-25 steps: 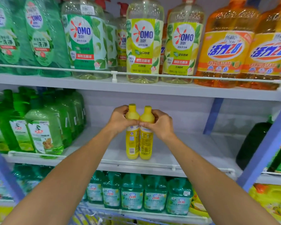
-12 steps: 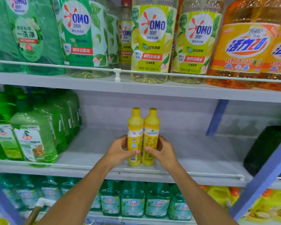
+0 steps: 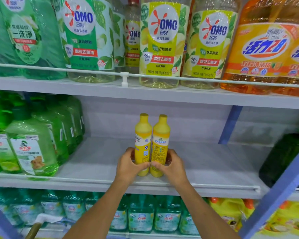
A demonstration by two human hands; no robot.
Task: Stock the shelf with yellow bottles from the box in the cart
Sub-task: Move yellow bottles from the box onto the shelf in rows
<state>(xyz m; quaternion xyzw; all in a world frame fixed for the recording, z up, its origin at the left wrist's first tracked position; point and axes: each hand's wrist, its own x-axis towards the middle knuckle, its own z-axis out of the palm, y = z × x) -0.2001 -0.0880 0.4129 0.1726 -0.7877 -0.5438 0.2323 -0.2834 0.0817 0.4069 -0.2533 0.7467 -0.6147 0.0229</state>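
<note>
Two slim yellow bottles stand upright side by side on the middle shelf (image 3: pixel 97 163), near its front rail. My left hand (image 3: pixel 128 167) grips the lower body of the left yellow bottle (image 3: pixel 142 135). My right hand (image 3: pixel 173 167) grips the lower body of the right yellow bottle (image 3: pixel 161 137). The thumbs meet in front where the bottles touch. The box and the cart are out of view.
Green detergent bottles (image 3: pixel 31 149) fill the left of the middle shelf. A dark green bottle (image 3: pixel 283 157) stands at its right, past a blue upright (image 3: pixel 230 125). Large OMO and orange bottles (image 3: pixel 259 49) crowd the upper shelf. Teal bottles (image 3: pixel 140 216) line the lower shelf.
Both hands slid from the bottle necks down to the lower bodies. The bottles went from hanging over the front rail to standing on the shelf. The view moved closer.
</note>
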